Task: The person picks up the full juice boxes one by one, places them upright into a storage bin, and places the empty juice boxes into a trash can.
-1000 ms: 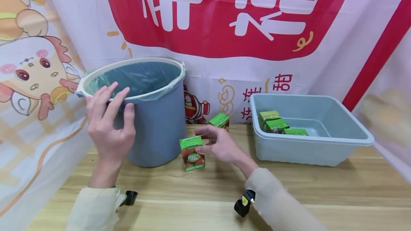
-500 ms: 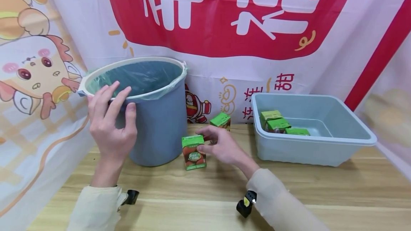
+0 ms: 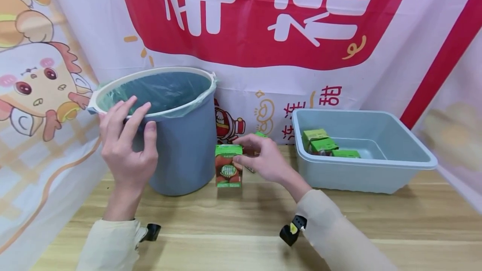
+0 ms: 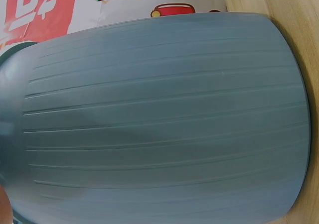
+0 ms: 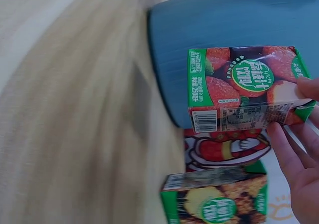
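My right hand (image 3: 265, 158) pinches a green-and-red lychee juice box (image 3: 228, 166) between thumb and fingers, holding it upright beside the bin. In the right wrist view this juice box (image 5: 244, 84) hangs off the table, its printed front and barcode side showing. A second juice box (image 5: 214, 199) stands behind it; the head view shows only a bit of its green top, mostly hidden by the right hand. On the near rim of the blue bin (image 3: 184, 149) rests my left hand (image 3: 129, 145), fingers fairly straight, tips over the edge. The left wrist view is filled by the bin's ribbed wall.
A clear bag lines the bin. To the right stands a light blue plastic tub (image 3: 361, 177) with several juice boxes (image 3: 324, 145) at its left end. Behind everything hangs a printed cloth (image 3: 244, 83). The wooden table (image 3: 211, 229) stretches across the front.
The lychee juice box has risen off the table with my right hand and now stands straighter, covering more of the box behind. My left hand keeps its place on the rim.
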A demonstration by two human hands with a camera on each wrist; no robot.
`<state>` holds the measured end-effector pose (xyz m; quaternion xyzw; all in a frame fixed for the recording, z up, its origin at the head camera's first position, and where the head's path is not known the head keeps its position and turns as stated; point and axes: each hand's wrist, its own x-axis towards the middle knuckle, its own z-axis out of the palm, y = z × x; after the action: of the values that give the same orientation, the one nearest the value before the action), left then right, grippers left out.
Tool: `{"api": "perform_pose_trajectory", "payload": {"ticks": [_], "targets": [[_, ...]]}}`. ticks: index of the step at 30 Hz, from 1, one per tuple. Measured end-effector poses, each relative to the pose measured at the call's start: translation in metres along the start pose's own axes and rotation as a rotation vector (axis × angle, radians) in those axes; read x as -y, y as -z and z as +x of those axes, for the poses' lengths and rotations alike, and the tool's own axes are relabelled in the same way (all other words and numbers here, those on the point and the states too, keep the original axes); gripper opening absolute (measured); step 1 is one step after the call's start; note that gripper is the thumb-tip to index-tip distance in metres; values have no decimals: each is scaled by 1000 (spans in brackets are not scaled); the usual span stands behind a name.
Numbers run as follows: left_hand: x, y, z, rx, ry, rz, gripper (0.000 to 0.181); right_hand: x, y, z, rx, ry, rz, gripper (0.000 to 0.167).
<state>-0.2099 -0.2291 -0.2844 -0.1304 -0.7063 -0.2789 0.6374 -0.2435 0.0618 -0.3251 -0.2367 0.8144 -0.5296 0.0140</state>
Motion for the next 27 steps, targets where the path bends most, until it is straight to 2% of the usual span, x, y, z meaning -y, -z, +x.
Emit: {"api": "perform_pose_trajectory", "payload": {"ticks": [12, 27], "targets": [[0, 0, 1, -4, -2, -1, 37, 33, 21, 6, -45, 34, -35, 35], [1, -1, 0, -3, -3, -3, 38, 75, 48, 14, -116, 186, -10, 42]]}}
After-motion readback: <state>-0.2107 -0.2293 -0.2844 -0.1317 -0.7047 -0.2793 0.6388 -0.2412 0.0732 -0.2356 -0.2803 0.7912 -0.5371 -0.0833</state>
